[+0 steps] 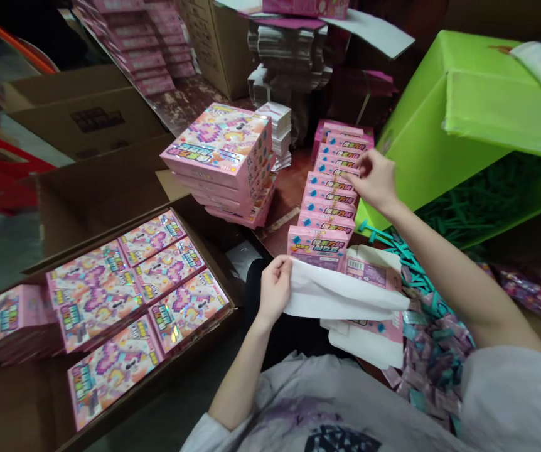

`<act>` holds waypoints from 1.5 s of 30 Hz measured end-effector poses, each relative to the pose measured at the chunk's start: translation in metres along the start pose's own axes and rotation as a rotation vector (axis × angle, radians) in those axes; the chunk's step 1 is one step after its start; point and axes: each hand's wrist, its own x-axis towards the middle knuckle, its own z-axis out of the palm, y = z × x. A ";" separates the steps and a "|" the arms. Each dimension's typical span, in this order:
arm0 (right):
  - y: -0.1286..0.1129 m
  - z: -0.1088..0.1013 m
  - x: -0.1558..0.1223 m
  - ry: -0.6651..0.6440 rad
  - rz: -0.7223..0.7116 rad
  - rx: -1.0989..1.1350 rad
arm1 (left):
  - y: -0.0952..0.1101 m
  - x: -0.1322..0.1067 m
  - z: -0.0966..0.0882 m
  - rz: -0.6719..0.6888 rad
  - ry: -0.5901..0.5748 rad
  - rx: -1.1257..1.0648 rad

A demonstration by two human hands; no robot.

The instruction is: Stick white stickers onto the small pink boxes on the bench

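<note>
My left hand [275,284] is closed on the edge of an unfolded white and pink carton blank [346,295] lying over my lap. My right hand [374,179] reaches forward over a row of small pink boxes [329,207] standing on edge, its fingers bent and pinching at one box near the middle of the row. A stack of larger pink boxes [226,160] sits left of that row on the table.
A brown cardboard carton [110,314] at lower left is packed with pink boxes. A green plastic bin [468,125] holds teal sticks [482,201] at right. Small wrapped packets [428,358] lie by my right arm. Flat carton stacks [289,56] and cardboard boxes stand behind.
</note>
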 end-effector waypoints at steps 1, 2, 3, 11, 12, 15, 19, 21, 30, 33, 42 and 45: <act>-0.011 -0.016 -0.020 -0.157 -0.057 0.088 | 0.004 -0.003 -0.002 0.071 0.028 0.029; -0.021 -0.031 -0.044 -0.345 -0.127 0.164 | 0.007 -0.006 -0.003 0.146 0.058 0.045; -0.029 -0.046 -0.070 -0.566 -0.209 0.221 | 0.009 -0.009 -0.004 0.225 0.077 0.040; -0.014 -0.100 -0.243 0.009 -0.229 -0.216 | 0.012 -0.041 0.020 0.781 -0.405 0.017; -0.008 -0.103 -0.256 0.115 -0.217 -0.296 | 0.013 -0.046 0.028 0.651 -0.411 0.000; 0.005 -0.110 -0.290 0.340 -0.243 -0.498 | 0.019 -0.061 0.056 0.143 -0.665 -0.054; 0.013 -0.110 -0.331 0.479 -0.181 -0.596 | 0.019 -0.078 0.085 0.277 -0.785 0.029; 0.014 -0.112 -0.353 0.483 -0.044 -0.603 | 0.015 -0.088 0.096 0.697 -0.781 0.073; -0.028 -0.167 -0.418 0.815 0.359 -0.734 | 0.005 -0.146 0.138 0.581 -0.754 0.037; -0.037 -0.188 -0.418 0.543 0.340 -0.521 | 0.009 -0.141 0.136 0.372 -0.672 0.134; -0.034 -0.164 -0.329 0.276 0.288 0.263 | 0.051 -0.088 0.064 0.783 -0.422 0.393; -0.052 -0.133 -0.289 0.199 0.242 0.434 | 0.075 -0.097 0.043 0.996 -0.178 0.758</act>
